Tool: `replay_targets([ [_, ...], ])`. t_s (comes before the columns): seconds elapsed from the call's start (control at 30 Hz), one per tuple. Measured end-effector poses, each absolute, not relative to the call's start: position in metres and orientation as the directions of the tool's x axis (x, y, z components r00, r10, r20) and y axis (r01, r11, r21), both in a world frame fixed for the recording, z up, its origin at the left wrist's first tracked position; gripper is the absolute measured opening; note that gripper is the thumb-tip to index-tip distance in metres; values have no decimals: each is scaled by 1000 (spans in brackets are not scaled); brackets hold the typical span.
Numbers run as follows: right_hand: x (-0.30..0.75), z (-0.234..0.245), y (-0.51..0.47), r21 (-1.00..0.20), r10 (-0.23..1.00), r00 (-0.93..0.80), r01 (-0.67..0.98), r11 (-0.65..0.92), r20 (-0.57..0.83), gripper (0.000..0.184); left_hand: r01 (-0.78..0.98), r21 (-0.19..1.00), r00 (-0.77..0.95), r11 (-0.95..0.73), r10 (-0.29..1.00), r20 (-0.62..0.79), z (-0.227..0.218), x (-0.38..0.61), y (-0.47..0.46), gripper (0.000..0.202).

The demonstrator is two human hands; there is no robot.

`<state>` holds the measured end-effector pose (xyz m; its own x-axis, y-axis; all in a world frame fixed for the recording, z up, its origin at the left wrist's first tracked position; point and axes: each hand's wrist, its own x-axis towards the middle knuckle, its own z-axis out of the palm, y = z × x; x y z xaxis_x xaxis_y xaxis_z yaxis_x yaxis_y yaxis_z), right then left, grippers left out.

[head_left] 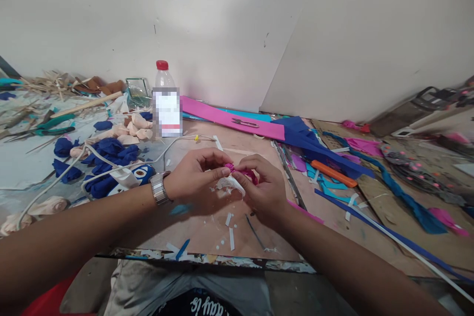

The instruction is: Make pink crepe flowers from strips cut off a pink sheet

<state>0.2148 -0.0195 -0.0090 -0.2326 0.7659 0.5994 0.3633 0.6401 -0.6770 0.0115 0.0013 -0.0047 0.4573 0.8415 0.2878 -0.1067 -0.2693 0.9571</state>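
Both hands meet over the middle of the work table [166,234]. A small crumpled piece of magenta paper [230,167] is between their fingertips. My left hand [194,177], with a metal watch [159,188] at the wrist, pinches its left end with thumb and fingers. On the other side, my right hand [266,190] is closed around the rest, its fingers partly hiding the paper. Just below the fingers is a thin white scrap [231,185]; whether it touches the paper I cannot tell. Small white paper strips [231,238] lie on the table below the hands.
To the left lie a blue and white corded tool [138,175], blue fabric-like bundles [107,150], peach rolls [138,123] and green-handled pliers [55,124]. Behind stands a red-capped bottle [163,76]. Scissors [244,122] rest on a pink sheet [218,113]. An orange cutter [333,173] lies right.
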Motion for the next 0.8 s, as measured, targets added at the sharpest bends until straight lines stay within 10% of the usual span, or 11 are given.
replay_targets([
  [0.8,216,-6,-18,-643,741,-260,374,668,619,8,-39,947,412,-317,859,305,-1,9,2,24],
])
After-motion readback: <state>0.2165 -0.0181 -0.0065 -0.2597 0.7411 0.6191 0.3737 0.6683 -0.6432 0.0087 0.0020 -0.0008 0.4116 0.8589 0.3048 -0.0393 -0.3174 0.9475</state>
